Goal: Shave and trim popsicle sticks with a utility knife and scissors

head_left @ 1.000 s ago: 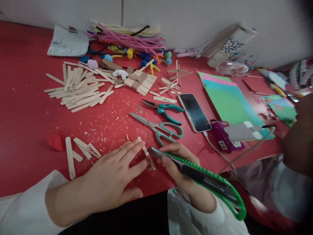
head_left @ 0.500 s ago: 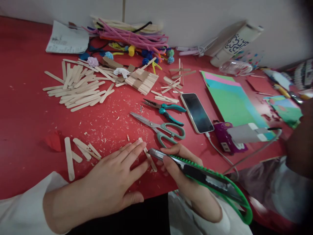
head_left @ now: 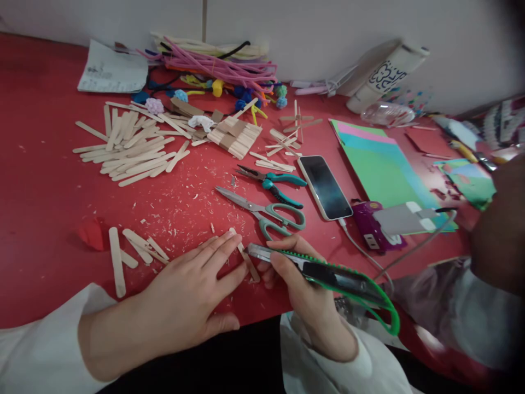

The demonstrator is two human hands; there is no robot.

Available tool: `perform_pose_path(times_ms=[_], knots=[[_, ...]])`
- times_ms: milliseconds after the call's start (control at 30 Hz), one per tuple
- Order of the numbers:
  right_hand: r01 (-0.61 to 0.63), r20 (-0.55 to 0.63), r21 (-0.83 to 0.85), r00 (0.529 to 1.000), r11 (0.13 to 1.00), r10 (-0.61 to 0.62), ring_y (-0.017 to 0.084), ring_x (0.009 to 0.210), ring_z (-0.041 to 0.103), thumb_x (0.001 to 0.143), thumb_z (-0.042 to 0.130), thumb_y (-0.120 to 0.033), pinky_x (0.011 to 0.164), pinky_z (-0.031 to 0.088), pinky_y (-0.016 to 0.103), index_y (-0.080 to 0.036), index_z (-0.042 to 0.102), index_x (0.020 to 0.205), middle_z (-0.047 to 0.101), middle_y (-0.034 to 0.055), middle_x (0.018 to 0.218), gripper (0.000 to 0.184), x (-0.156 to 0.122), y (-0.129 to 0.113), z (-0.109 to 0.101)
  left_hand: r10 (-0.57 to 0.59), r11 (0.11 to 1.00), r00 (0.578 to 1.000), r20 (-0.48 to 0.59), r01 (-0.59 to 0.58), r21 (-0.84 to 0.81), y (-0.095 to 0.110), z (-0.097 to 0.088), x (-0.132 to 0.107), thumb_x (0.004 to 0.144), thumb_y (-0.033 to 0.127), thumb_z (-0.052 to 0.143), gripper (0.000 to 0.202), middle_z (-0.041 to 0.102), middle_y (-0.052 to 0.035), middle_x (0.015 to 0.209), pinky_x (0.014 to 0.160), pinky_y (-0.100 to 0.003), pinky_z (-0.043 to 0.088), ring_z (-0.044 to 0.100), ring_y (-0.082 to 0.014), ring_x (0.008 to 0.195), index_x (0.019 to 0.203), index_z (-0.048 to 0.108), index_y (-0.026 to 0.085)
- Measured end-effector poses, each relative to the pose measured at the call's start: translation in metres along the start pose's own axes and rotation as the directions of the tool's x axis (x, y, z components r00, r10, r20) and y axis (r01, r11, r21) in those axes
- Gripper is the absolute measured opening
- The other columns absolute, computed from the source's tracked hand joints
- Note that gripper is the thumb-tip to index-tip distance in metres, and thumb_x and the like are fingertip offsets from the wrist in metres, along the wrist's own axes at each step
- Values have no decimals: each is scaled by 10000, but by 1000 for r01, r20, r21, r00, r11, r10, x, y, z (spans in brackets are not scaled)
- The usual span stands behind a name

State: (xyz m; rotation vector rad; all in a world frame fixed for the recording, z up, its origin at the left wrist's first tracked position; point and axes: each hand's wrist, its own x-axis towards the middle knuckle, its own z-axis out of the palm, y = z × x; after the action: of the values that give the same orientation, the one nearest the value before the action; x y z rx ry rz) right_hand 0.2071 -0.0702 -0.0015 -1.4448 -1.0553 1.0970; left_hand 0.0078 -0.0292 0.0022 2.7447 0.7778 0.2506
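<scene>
Bench (head_left: pixel 36 208): red, with craft things spread across it
Left hand (head_left: pixel 192 293): flattened, palm down, its fingertips pressing a wooden stick
Right hand (head_left: pixel 303 295): closed around a green utility knife (head_left: pixel 334 274)
Knife: slanting, tip at the stick's side; contact hard to tell
Scissors (head_left: pixel 256 207): lying beyond the right hand, blades pointing left
Wooden stick (head_left: pixel 241 249): on the bench, partly under the left fingers
Shavings (head_left: pixel 196 196): scattered beyond the left hand

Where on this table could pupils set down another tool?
The table is nearly bare left of the stick pile and red scrap. Shavings litter the patch between that pile and the left hand. Pliers, scissors and phone crowd the area beyond the right hand.
</scene>
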Motion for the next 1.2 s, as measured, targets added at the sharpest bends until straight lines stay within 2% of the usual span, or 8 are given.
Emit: perform_pose_path(times_ms=[167, 333, 433, 567, 700, 800, 933, 1200], knots=[[100, -106, 21, 990, 995, -97, 111, 485, 621, 892, 587, -277, 481, 515, 209, -233, 637, 943, 686, -26, 630, 84, -8, -7, -7, 14, 998, 1000, -19, -12, 65, -1, 0, 0, 755, 601, 670, 663, 489, -218, 1395, 990, -536, 440, 444, -403, 1297, 1279, 580, 204], [97, 41, -202, 995, 975, -90, 133, 620, 666, 803, 702, -270, 554, 537, 211, -264, 621, 953, 693, -24, 748, 170, -12, -15, -13, -7, 988, 998, -63, 16, 151, 2, 0, 0, 771, 579, 667, 655, 597, -205, 1232, 865, -487, 526, 573, -371, 1125, 1286, 587, 184], [103, 20, -260, 995, 960, -101, 147, 632, 667, 820, 666, -277, 571, 543, 231, -260, 612, 975, 688, -9, 775, 165, -16, -14, -13, -18, 987, 996, -85, 31, 160, 6, 1, 0, 851, 495, 609, 545, 608, -198, 1184, 823, -468, 549, 595, -345, 1060, 1260, 602, 135], [105, -81, -373, 986, 922, -145, 136, 535, 632, 826, 642, -291, 506, 509, 223, -243, 617, 925, 674, -12, 697, 113, -21, -10, -11, -25, 998, 998, -64, 28, 49, 6, -1, 2, 918, 344, 524, 454, 611, -179, 1103, 754, -444, 574, 624, -297, 949, 1287, 553, 82], [150, -30, -427, 983, 892, -180, 146, 589, 659, 818, 633, -272, 502, 497, 213, -245, 617, 928, 693, -6, 727, 115, -19, -6, -11, -42, 980, 997, -72, 27, -199, -6, -6, 7, 946, 108, 342, 413, 602, -107, 1126, 706, -283, 572, 653, -159, 833, 1321, 505, 164], [156, -17, -432, 983, 888, -181, 149, 621, 668, 811, 633, -261, 548, 518, 223, -242, 619, 937, 699, -3, 754, 129, -13, -5, -8, -20, 963, 994, -104, -8, -271, -18, -11, 11, 936, 82, 365, 409, 617, -77, 1140, 844, -276, 540, 638, -149, 964, 1289, 534, 200], [150, 42, -367, 989, 918, -145, 155, 636, 683, 821, 620, -250, 543, 523, 222, -245, 612, 969, 711, -4, 752, 148, -5, -7, -2, 40, 993, 997, -62, -46, -108, -27, -14, 12, 891, 237, 557, 397, 551, -114, 1355, 1028, -460, 446, 484, -280, 1260, 1284, 562, 178], [146, -24, -354, 986, 924, -165, 172, 631, 688, 834, 628, -291, 523, 522, 244, -253, 610, 923, 711, 7, 737, 99, -17, -11, 0, -3, 999, 1000, 26, 4, -42, -23, -6, 13, 900, 395, 556, 514, 391, -91, 1511, 1056, -510, 411, 295, -321, 1410, 1367, 499, 188]])
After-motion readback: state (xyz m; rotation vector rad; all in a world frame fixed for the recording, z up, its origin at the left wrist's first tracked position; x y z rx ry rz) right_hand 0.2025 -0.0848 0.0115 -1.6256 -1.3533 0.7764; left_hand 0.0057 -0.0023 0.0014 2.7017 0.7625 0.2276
